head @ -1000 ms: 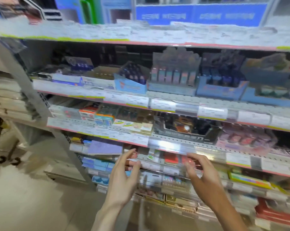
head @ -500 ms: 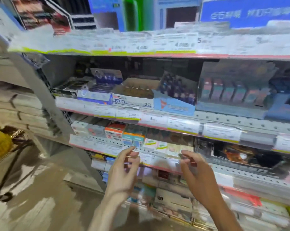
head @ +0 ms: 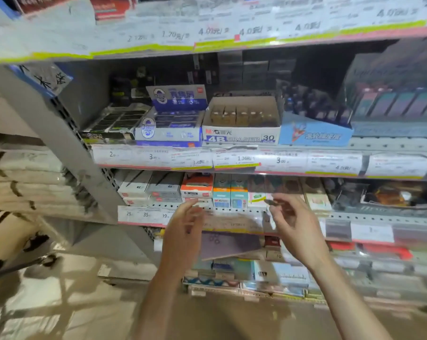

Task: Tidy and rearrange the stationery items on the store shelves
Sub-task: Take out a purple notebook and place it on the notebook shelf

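Both hands are raised in front of the second shelf from the middle, where small stationery boxes stand in a row: an orange box (head: pixel 196 185), teal boxes (head: pixel 229 192) and white-green boxes (head: pixel 257 196). My left hand (head: pixel 183 231) is empty, fingers spread, just below the orange box. My right hand (head: pixel 297 227) hovers with its fingers apart beside the white-green boxes; the fingertips are blurred and seem to hold nothing. One shelf up sit a white 4B eraser carton (head: pixel 240 133), a blue-white eraser carton (head: pixel 169 128) and a light-blue carton (head: pixel 315 132).
Price-tag rails (head: pixel 232 160) run along each shelf edge. A grey slanted upright (head: pixel 67 148) bounds the shelving at the left. Lower shelves hold a purple pad (head: pixel 229 244) and more packets. Stacked sacks (head: pixel 23 182) lie at the far left, over a tiled floor.
The view has moved closer and to the left along the shelves. Both hands have risen from the lower shelf level to the row of small boxes.
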Tool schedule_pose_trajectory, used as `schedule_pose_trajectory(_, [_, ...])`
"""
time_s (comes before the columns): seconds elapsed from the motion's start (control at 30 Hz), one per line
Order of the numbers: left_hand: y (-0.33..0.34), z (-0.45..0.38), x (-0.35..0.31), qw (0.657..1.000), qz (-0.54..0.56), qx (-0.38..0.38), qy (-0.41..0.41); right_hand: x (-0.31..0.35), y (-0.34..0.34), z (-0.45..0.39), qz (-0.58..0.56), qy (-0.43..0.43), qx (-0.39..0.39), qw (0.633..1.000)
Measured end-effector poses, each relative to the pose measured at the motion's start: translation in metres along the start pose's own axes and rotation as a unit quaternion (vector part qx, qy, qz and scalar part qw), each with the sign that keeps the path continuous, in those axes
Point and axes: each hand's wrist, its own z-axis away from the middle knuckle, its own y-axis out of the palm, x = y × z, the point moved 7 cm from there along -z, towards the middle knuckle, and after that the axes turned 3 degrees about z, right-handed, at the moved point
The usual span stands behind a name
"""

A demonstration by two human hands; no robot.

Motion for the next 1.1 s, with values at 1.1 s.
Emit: schedule_pose_trajectory(1.1, [0.045,0.002,0.198,0.965,0.100,0.094,-0.225,-0.126,0.138,0.079,-0.099,0.314,0.052,0.943])
